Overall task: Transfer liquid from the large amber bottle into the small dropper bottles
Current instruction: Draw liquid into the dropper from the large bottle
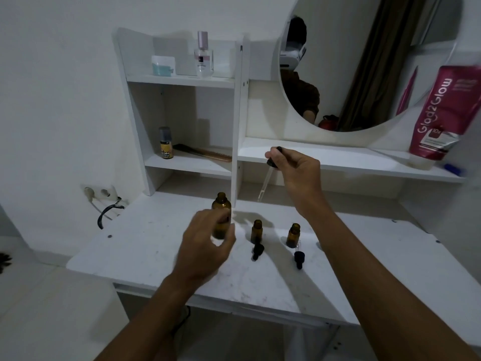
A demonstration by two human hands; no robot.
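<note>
The large amber bottle (221, 207) stands uncapped on the white tabletop (145, 243). My left hand (207, 246) curls round its lower part, and the fingers are motion-blurred. My right hand (296, 170) is raised above the table and pinches the black bulb of a dropper (272, 162). Its glass pipette (264, 186) slants down to the left, with the tip in the air to the right of the large bottle. Two small amber dropper bottles (256, 230) (293, 234) stand open. In front of each lies a black dropper cap (257, 251) (299, 259).
A white shelf unit (182, 80) behind holds a perfume bottle (203, 57), a jar (162, 65), a small yellow bottle (165, 144) and a comb (205, 153). A pink tube (440, 113) stands on the right ledge beside a round mirror (364, 61). A wall socket with a cable (104, 196) is at the left.
</note>
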